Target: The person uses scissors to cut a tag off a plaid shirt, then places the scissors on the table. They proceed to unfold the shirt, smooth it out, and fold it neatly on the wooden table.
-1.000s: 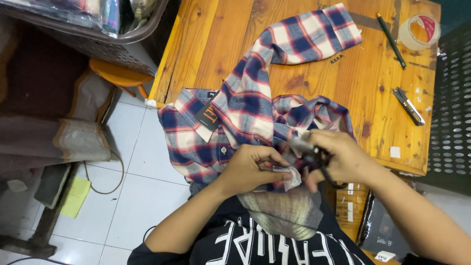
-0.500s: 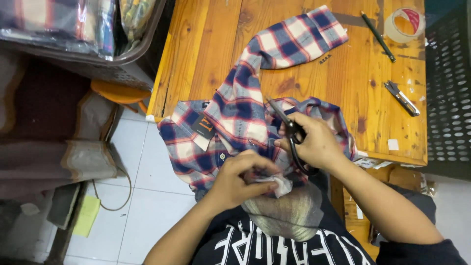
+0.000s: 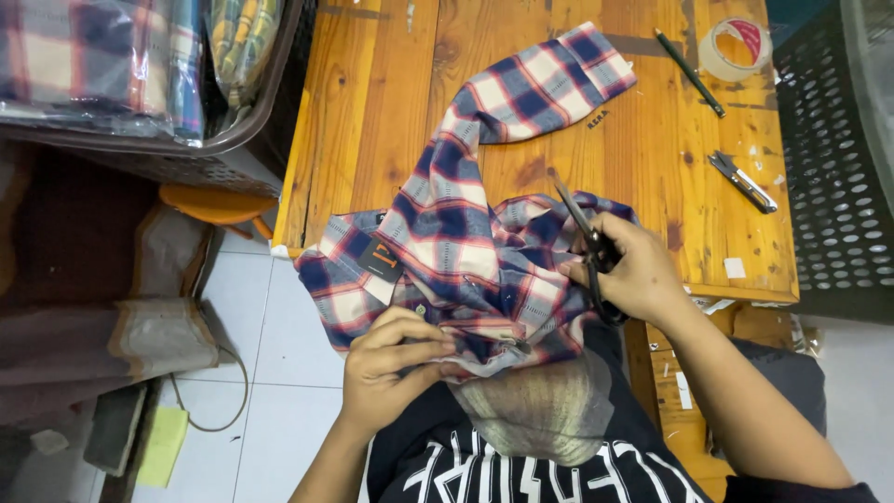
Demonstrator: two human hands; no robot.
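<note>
A red, white and blue plaid shirt (image 3: 466, 242) lies bunched over the near edge of a wooden table (image 3: 391, 102), one sleeve stretched toward the far side. My left hand (image 3: 386, 363) pinches the shirt's lower edge near my lap. My right hand (image 3: 629, 270) holds black scissors (image 3: 582, 233) by the handles, blades pointing away over the shirt. A dark tag with an orange mark sits at the collar (image 3: 380, 261).
On the table's far right lie a black pen (image 3: 689, 61), a roll of clear tape (image 3: 736, 47) and a small utility knife (image 3: 742, 182). A dark perforated basket (image 3: 838, 158) stands right of the table. A basket of bagged plaid shirts (image 3: 121, 74) is at upper left.
My right hand has lifted away from my left and swung the scissors out to the right, blades up over the shirt. My left hand still grips the shirt's edge.
</note>
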